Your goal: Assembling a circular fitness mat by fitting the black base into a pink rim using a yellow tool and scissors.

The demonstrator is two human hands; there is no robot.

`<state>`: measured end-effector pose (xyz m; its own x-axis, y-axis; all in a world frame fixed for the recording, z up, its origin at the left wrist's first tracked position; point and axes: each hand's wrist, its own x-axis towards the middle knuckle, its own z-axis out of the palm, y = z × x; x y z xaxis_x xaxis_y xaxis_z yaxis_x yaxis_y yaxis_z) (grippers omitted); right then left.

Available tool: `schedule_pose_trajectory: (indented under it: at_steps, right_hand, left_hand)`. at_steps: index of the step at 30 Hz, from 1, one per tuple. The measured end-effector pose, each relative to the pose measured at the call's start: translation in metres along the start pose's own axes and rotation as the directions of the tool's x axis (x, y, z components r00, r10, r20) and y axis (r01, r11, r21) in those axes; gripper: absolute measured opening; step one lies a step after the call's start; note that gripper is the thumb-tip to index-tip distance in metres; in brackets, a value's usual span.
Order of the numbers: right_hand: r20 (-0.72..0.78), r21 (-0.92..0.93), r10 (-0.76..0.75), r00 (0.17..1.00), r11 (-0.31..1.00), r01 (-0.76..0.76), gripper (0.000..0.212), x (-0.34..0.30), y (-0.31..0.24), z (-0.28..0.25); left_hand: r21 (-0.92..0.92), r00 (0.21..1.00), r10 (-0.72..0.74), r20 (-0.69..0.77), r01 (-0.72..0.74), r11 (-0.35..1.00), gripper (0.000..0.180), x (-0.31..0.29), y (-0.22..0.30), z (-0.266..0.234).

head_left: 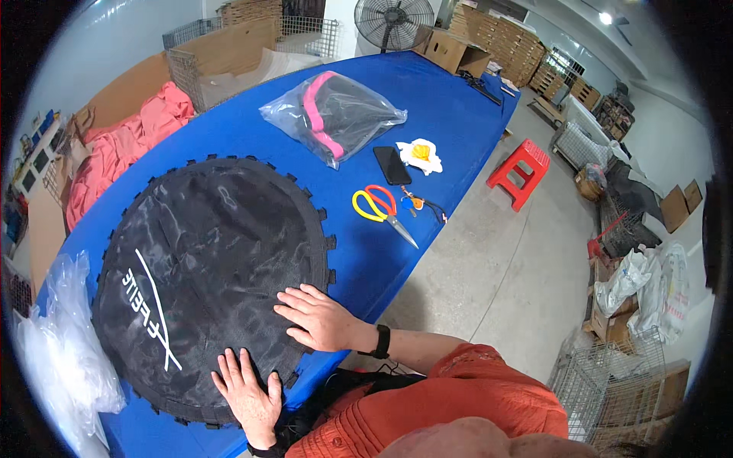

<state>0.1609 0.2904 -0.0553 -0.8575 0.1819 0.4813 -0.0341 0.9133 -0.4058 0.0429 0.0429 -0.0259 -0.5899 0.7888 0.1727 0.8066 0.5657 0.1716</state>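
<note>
A large round black fabric mat (221, 252) lies flat on the blue-covered table (450, 99). Short black tabs ring its edge, and white printing marks its left side. My left hand (248, 393) rests on the mat's near edge, palm down with fingers spread. Farther right, my right hand (317, 317) lies flat near the mat's right edge, its fingers stretched out. Neither hand grips anything. Scissors (385, 214) with one yellow and one red handle lie to the right of the mat, their blades pointing toward the table's edge.
Clear plastic bags (65, 351) are heaped at the left. Beyond the mat sits a plastic bag (332, 114) holding something black and pink. A phone (392, 166), crumpled white paper (420, 155) and keys (412, 204) lie near the scissors. A red stool (521, 172) stands on the floor.
</note>
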Motion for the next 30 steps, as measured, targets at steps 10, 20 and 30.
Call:
schedule_pose_trajectory:
  at_steps: [10, 20, 30]
  right_hand:
    - [-0.044, -0.051, -0.059, 0.997, 0.997, 0.057, 0.051, 0.010, 0.000, -0.005]
    - [0.069, -0.067, -0.047, 0.997, 0.996, 0.052, 0.051, 0.013, 0.000, -0.004]
    - [0.092, -0.086, -0.017, 0.996, 0.996, 0.025, 0.051, 0.013, -0.004, -0.009]
  left_hand:
    - [-0.022, 0.999, 0.002, -0.045, -0.003, 1.000, 0.076, 0.003, 0.001, -0.004]
    - [-0.057, 0.998, -0.013, -0.061, 0.009, 0.998, 0.077, -0.001, -0.004, 0.000]
    - [-0.066, 0.996, -0.007, -0.086, 0.001, 0.998, 0.075, -0.001, -0.002, -0.001]
